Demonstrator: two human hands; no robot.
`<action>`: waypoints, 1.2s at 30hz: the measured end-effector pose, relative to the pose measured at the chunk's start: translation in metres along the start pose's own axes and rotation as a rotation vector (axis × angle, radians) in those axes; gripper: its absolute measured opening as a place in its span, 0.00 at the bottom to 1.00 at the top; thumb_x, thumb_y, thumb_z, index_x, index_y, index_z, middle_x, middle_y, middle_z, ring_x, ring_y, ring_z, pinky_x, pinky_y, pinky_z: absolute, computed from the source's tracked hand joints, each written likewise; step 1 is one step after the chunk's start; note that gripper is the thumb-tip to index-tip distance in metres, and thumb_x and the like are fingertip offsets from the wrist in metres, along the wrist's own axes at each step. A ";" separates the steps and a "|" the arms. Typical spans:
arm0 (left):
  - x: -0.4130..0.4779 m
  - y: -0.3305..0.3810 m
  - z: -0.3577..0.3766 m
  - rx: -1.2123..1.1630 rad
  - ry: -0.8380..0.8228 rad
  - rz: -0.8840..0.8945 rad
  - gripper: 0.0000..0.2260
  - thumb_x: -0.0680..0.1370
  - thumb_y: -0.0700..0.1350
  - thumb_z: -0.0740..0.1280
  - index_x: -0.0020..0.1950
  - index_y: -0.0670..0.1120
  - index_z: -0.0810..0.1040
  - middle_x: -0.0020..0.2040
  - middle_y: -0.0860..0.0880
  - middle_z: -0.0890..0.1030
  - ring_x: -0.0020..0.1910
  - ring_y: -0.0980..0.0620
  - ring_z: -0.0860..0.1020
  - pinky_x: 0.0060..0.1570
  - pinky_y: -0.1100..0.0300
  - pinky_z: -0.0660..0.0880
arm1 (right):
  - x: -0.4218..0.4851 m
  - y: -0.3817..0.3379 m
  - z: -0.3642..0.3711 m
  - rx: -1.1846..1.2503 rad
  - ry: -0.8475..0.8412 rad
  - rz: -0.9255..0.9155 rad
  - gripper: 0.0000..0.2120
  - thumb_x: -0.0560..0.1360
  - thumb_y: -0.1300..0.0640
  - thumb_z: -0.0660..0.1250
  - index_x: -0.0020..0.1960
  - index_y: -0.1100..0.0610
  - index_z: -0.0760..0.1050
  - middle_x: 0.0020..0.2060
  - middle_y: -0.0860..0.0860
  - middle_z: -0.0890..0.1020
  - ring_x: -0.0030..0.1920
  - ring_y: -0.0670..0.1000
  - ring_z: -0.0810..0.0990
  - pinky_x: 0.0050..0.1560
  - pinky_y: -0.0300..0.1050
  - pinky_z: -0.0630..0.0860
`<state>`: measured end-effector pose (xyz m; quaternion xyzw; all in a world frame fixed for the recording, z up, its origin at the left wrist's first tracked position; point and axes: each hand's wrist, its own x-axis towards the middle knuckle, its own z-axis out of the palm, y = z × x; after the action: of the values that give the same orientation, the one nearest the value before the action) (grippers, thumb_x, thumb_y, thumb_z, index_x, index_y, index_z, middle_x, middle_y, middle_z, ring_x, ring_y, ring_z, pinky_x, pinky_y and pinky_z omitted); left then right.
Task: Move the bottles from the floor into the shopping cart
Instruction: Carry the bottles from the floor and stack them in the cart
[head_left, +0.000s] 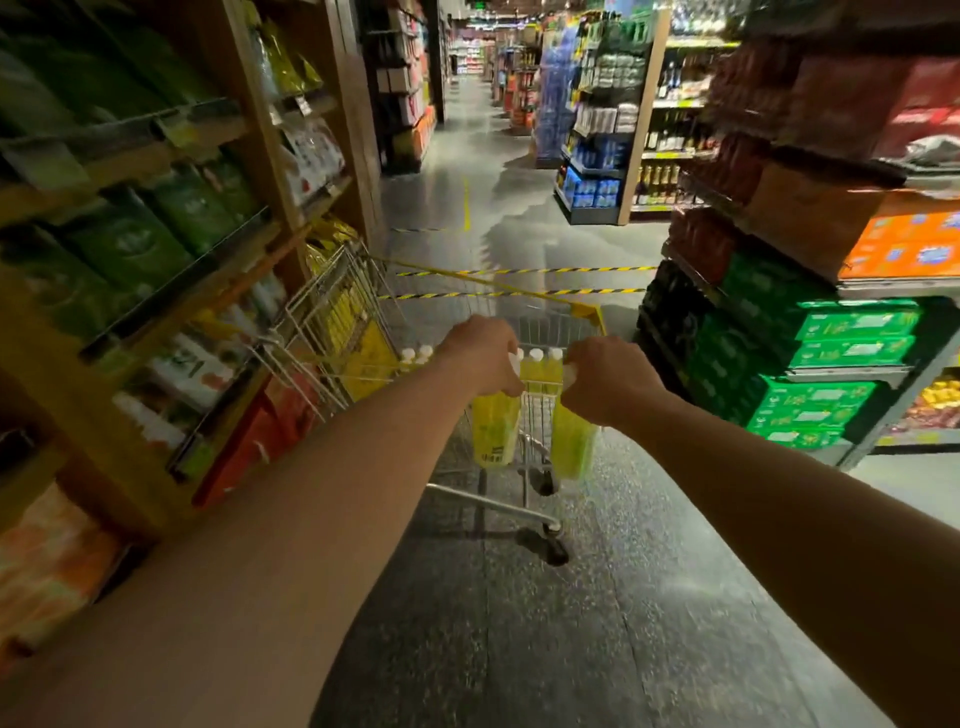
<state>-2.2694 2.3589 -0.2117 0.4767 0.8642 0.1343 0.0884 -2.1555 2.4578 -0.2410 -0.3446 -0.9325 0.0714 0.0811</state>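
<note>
Aisle of a shop in the head view, blurred at the edges. Left hand (485, 358) clenched round the neck of a yellow-green bottle (496, 431), hanging clear of the floor (519, 623) at the near end of the cart (540, 410). Right hand (608, 382) grasping the top of a second bottle (571, 441) likewise, just beside the first, cart mesh showing between them. Inside the cart, more white-capped bottles (540, 366) standing upright behind the knuckles. Cannot tell whether the held pair touches the mesh. Stocked shelves (156, 234) close on the left, stacked cartons (831, 358) on the right, striped tape (519, 271) across the aisle beyond.
</note>
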 end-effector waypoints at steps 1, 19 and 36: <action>0.031 -0.003 -0.005 -0.013 0.020 -0.018 0.23 0.68 0.47 0.77 0.61 0.47 0.78 0.60 0.44 0.77 0.56 0.45 0.77 0.45 0.61 0.69 | 0.037 0.005 -0.001 0.005 -0.002 -0.010 0.15 0.67 0.58 0.68 0.54 0.56 0.78 0.51 0.56 0.80 0.52 0.59 0.79 0.44 0.44 0.74; 0.421 -0.112 0.039 -0.041 -0.105 0.003 0.21 0.68 0.46 0.76 0.59 0.46 0.76 0.58 0.45 0.77 0.57 0.44 0.76 0.45 0.58 0.71 | 0.399 0.051 0.102 -0.063 -0.055 0.058 0.16 0.67 0.59 0.68 0.55 0.55 0.77 0.50 0.56 0.81 0.52 0.59 0.80 0.47 0.46 0.74; 0.574 -0.107 0.211 -0.127 -0.330 -0.197 0.17 0.68 0.39 0.76 0.55 0.46 0.78 0.53 0.44 0.79 0.51 0.44 0.79 0.47 0.55 0.76 | 0.536 0.164 0.256 0.039 -0.422 -0.080 0.12 0.70 0.63 0.67 0.53 0.59 0.75 0.49 0.57 0.80 0.49 0.58 0.79 0.38 0.42 0.69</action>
<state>-2.6002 2.8219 -0.4600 0.3987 0.8704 0.0993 0.2714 -2.5045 2.9120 -0.4676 -0.2829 -0.9402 0.1569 -0.1064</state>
